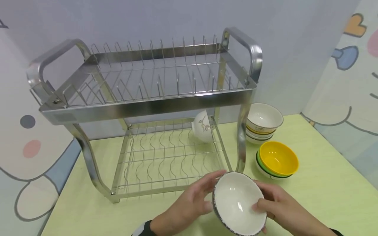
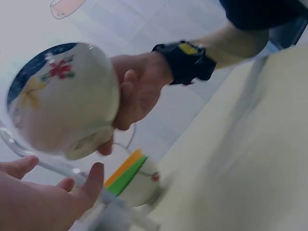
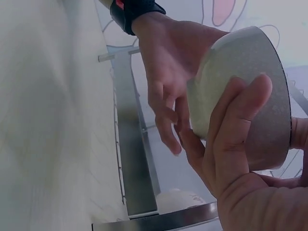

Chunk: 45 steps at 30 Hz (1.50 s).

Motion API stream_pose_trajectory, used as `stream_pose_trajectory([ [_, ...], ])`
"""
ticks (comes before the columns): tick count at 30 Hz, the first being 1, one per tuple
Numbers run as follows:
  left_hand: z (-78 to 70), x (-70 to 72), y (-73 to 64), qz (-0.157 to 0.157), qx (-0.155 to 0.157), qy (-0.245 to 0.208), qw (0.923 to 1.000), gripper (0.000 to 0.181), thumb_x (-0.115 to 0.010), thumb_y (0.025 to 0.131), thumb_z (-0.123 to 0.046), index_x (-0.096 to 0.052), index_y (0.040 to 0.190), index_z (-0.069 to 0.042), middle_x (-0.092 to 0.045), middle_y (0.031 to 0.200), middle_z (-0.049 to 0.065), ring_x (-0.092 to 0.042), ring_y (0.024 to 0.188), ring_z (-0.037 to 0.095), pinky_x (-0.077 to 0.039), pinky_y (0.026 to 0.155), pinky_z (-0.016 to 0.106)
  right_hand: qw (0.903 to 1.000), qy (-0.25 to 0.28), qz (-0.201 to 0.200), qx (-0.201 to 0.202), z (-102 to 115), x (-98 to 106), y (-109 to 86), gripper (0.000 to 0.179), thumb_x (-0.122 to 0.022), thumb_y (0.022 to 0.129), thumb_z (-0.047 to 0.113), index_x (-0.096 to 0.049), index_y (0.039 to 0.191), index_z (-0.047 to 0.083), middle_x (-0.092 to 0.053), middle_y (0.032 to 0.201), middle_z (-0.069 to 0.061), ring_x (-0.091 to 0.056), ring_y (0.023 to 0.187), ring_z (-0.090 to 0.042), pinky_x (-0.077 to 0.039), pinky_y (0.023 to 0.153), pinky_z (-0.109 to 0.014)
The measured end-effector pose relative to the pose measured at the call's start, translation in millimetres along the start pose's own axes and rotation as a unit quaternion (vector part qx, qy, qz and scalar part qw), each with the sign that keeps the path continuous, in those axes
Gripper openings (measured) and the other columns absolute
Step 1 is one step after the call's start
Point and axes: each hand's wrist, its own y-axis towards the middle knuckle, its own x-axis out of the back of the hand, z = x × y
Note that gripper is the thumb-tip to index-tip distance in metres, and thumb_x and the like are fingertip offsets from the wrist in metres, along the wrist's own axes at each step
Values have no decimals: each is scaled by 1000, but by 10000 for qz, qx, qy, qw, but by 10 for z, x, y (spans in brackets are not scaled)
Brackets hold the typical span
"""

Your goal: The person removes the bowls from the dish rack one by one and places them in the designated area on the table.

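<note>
My right hand [image 1: 279, 206] grips a white bowl [image 1: 236, 200] with a dark speckled rim, thumb inside and fingers on the outer wall. The bowl tilts so its inside faces the head camera. Red and yellow flowers show on its outside [image 2: 62, 101] in the left wrist view. My left hand [image 1: 192, 200] is at the bowl's left side, fingers spread; in the left wrist view its fingertips [image 2: 96, 173] are just off the bowl. Ahead stands a two-tier metal dish rack [image 1: 147, 108]. Another white bowl [image 1: 202, 127] with a leaf pattern stands on edge in its lower tier.
Right of the rack, by the wall, is a stack of mostly white bowls [image 1: 262, 116]. In front of it sits a stack with a yellow bowl [image 1: 277, 159] on top and a green one under it. The rack's front right leg [image 1: 242, 141] stands close beyond the held bowl.
</note>
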Motion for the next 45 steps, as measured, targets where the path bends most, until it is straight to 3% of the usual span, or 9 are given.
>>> stream_pose_trajectory([
  [2,-81,58,-4,-97,1,333,9994,82,-63,84,-52,-29,145,-10,-40,140,17,-34,127,32,-40,96,50,10000,54,-40,-71,23,38,-26,46,-42,90,-11,-36,135,-7,-55,114,-26,-61,77,-42,-55,54,-27],
  [8,-283,208,6,-175,-197,189,9995,83,-65,85,-47,-27,144,-2,-37,138,24,-32,126,39,-41,95,56,9999,42,-86,-60,63,134,-90,44,-40,91,-11,-37,135,-5,-57,112,-27,-61,72,-40,-56,54,-27],
  [15,-396,328,41,-424,-219,441,9979,80,-67,85,-41,-29,143,0,-39,135,24,-34,123,39,-43,94,55,9995,169,-79,241,72,232,-158,45,-36,91,-14,-37,135,-5,-58,111,-26,-61,72,-40,-56,53,-27],
  [20,-441,392,92,-922,193,935,9912,67,-66,87,-33,-34,142,-11,-43,134,18,-40,122,33,-44,93,52,9988,48,-232,424,99,295,-236,44,-35,92,-14,-39,135,-3,-60,107,-24,-61,69,-39,-56,53,-27],
  [22,-452,402,137,-1236,430,1313,9827,59,-66,88,-30,-38,139,-18,-45,132,13,-44,119,28,-46,91,51,9979,-39,-355,535,117,312,-269,41,-35,93,-14,-39,133,-6,-62,104,-23,-60,67,-39,-55,52,-28],
  [25,-443,422,261,-1734,546,2037,9620,53,-68,87,-30,-43,133,-26,-50,125,6,-51,112,21,-49,87,47,9960,-129,-554,685,132,337,-307,36,-36,93,-15,-41,128,-9,-64,100,-23,-59,64,-37,-55,50,-30],
  [31,-363,542,510,-2348,255,3191,9178,60,-71,80,-42,-43,132,-27,-52,117,1,-53,105,17,-49,86,40,9941,-112,-769,760,134,407,-348,33,-36,93,-14,-40,126,-12,-64,100,-22,-59,63,-33,-55,51,-30],
  [38,-259,725,714,-2782,-34,3821,8813,68,-75,77,-40,-44,132,-16,-46,124,10,-46,109,25,-51,85,45,9895,-277,-1215,735,156,514,-365,30,-37,95,-12,-40,124,-12,-62,100,-19,-59,63,-31,-55,52,-28],
  [45,-177,912,874,-3149,330,4118,8545,76,-76,73,-48,-43,135,-18,-39,129,8,-39,114,21,-49,85,47,9853,-321,-1520,712,188,635,-347,29,-40,94,-11,-39,124,-13,-64,98,-18,-58,60,-30,-53,51,-28],
])
